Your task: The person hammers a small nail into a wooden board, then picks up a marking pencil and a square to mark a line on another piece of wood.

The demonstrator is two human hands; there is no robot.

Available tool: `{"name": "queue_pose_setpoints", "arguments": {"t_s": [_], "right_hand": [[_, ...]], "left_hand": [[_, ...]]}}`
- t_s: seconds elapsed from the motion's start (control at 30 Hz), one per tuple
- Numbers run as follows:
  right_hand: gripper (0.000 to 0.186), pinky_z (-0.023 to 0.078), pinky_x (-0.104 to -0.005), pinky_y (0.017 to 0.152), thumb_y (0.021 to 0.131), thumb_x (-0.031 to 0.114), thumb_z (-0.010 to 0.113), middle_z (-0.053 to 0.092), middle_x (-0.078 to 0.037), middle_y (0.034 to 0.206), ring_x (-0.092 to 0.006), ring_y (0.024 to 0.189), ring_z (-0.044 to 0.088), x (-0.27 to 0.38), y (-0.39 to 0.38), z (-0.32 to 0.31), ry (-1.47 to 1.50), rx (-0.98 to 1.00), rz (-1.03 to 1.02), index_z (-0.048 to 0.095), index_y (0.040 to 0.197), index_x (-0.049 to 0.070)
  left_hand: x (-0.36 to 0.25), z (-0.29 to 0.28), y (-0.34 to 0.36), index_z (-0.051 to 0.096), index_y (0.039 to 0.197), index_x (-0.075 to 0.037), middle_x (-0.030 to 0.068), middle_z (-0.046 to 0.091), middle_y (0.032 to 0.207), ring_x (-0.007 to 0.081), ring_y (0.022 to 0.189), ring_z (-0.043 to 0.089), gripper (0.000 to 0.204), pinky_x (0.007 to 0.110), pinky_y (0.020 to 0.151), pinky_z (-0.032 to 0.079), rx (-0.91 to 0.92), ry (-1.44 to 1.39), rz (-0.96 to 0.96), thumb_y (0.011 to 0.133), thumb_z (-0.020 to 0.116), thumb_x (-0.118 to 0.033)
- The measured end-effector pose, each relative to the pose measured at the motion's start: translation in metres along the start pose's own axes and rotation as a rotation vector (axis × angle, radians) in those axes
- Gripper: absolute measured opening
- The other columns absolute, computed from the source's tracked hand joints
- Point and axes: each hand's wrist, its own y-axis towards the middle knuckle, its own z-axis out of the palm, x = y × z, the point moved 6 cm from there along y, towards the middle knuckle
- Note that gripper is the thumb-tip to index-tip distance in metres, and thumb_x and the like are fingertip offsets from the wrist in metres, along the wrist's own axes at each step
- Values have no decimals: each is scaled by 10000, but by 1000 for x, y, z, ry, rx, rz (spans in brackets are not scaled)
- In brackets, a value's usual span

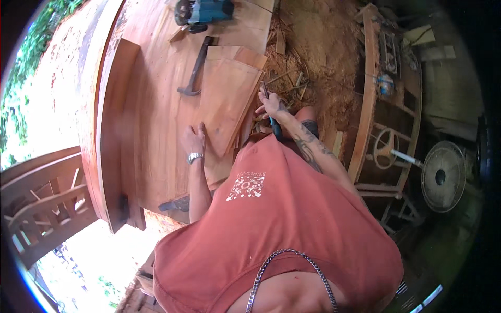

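On the broad wooden bench (162, 125), the left hand (193, 139) rests, fingers loosely parted, against the flat, smooth-grained boards (229, 101), stacked near its right edge, long axis running near to far, slightly rightward; rightmost, the right hand (271, 106) grips a slim dark tool (265, 90).

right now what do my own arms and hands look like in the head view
Both your left hand and right hand are ungloved. A silver-coloured watch with a metal band circles the left wrist. Dark tattoos run along the right forearm. The rust-red shirt leaves both forearms bare.
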Motion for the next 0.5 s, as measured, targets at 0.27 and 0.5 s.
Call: {"name": "queue_pose_setpoints", "arguments": {"t_s": [0.27,0.5], "right_hand": [[516,552,-329,471,1024,454,430,703,-147,852,-219,601,705,54,24,41,-76,23,-2,530,1260,7],[504,528,-297,438,1034,406,444,654,-111,1074,-200,564,683,39,54,22,36,59,-125,483,1368,30]], "left_hand": [[33,26,-11,694,986,-43,227,672,997,390,964,626,388,483,817,490,-72,-119,-30,934,598,-415],[3,20,20,720,982,-17,197,680,945,370,890,644,262,437,794,502,-171,-406,61,928,598,-242]]}}
